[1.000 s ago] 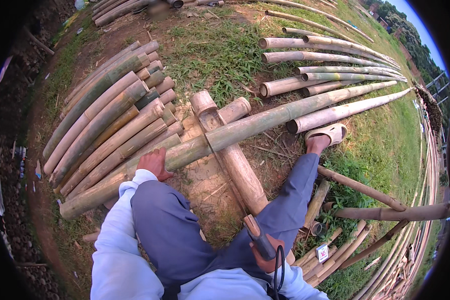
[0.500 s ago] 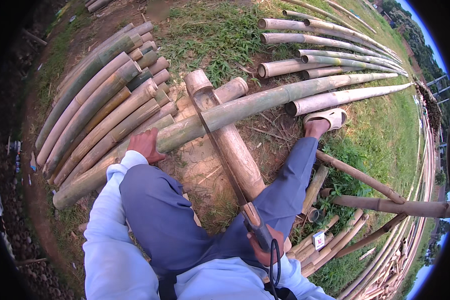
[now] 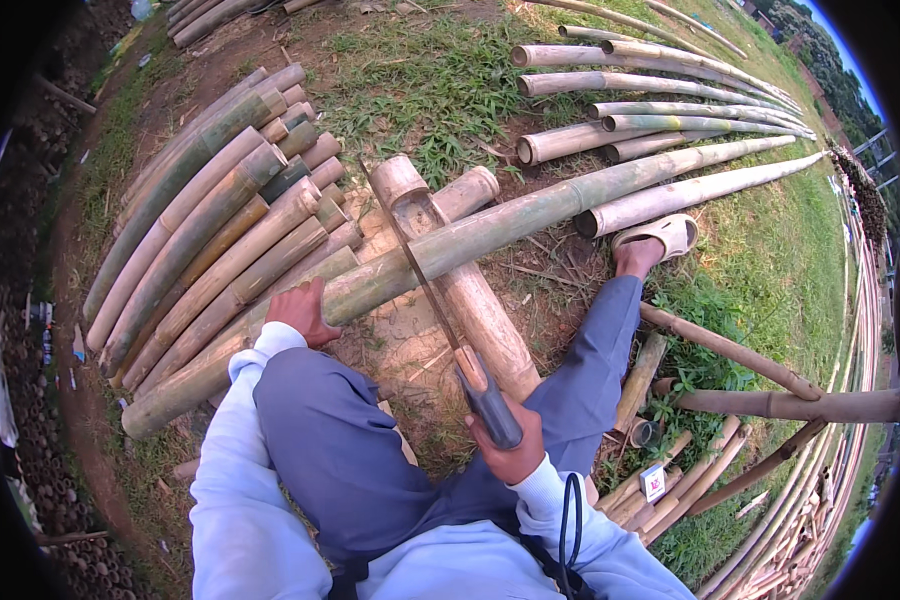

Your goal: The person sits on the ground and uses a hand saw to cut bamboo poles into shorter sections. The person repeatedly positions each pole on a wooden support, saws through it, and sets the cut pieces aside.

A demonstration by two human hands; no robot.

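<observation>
A long green-grey bamboo pole (image 3: 530, 215) runs from the lower left to the upper right. It rests across a thick, notched bamboo log (image 3: 480, 315) and a second bamboo piece (image 3: 467, 193) behind it. My left hand (image 3: 305, 312) lies over the pole left of the log, its fingers curled on the surface and gripping it. My right hand (image 3: 510, 440) is closed round the dark handle of a handsaw (image 3: 430, 290). The saw's long blade crosses the pole just left of the log, its tip beyond the pole's far side. How deep the blade sits cannot be told.
Cut bamboo lengths (image 3: 210, 230) lie stacked at the left. Long bamboo poles (image 3: 670, 85) fan out on the grass at the upper right. A frame of bamboo bars (image 3: 770, 404) stands at the right above more pieces. My sandalled foot (image 3: 660, 240) is beside the poles.
My right hand has pushed the saw forward, away from my body, so the blade reaches farther past the pole. My left hand keeps its hold. The whole view has shifted slightly.
</observation>
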